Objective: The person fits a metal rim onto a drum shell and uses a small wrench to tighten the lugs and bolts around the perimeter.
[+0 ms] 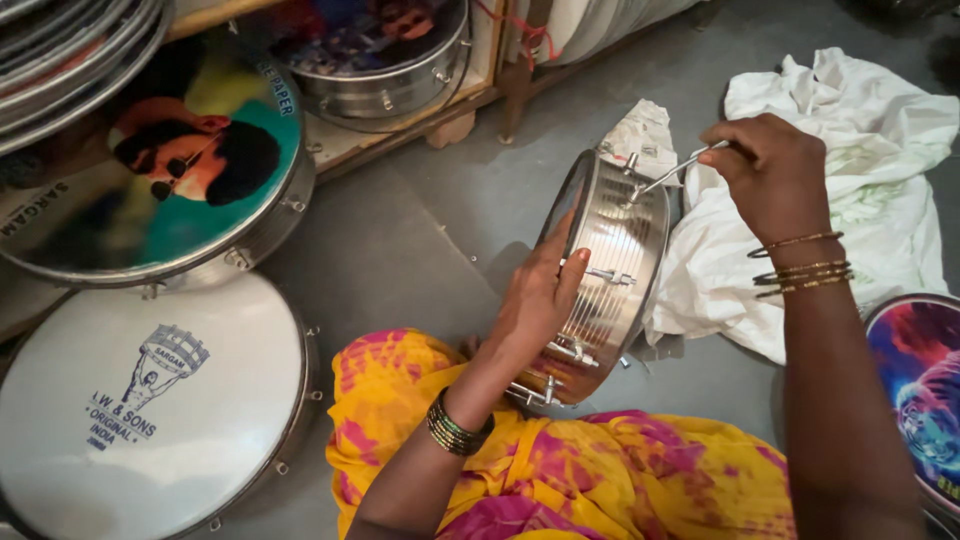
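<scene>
A shiny steel drum shell [612,262] with tuning lugs stands on its edge on my lap, above my yellow and pink garment [560,470]. My left hand [540,295] presses flat against its near rim and steadies it. My right hand [775,170] grips a thin metal tuning key [672,172], whose tip meets a lug at the top of the shell. Bangles ring both wrists.
A white-headed drum [150,400] lies at lower left, with a picture-printed drum [150,170] behind it. More drums [385,60] sit on a wooden rack at the back. A crumpled white cloth [850,200] lies on the grey floor at right, near a colourful drum [920,385].
</scene>
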